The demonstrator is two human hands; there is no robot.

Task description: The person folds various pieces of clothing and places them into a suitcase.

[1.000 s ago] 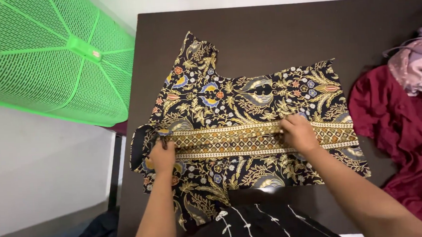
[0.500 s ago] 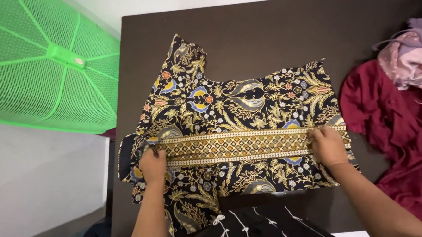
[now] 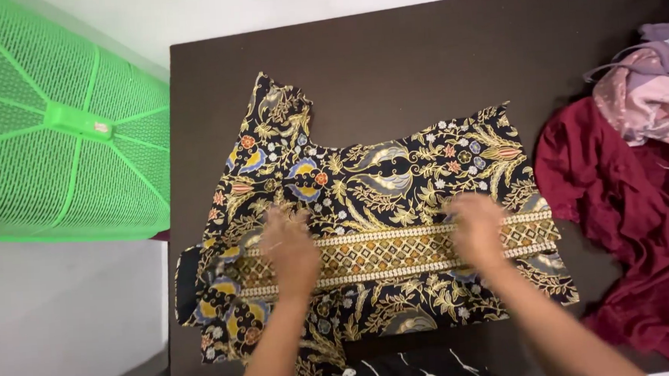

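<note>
Pretty even, soft indoor light, no harsh shadows or glare. Both hands, left hand (image 3: 290, 251) and right hand (image 3: 478, 230), are smeared with motion blur; the dark floral patterned fabric garment (image 3: 384, 189) stays sharp. Slight wide-angle bend at edges.

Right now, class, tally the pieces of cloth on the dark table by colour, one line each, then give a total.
Black cloth with gold floral print and a gold band, under both hands: 1
Maroon cloth: 1
Pink cloth: 1
Black cloth with white stitching, partly cut off at the near edge: 1
Total: 4
</note>
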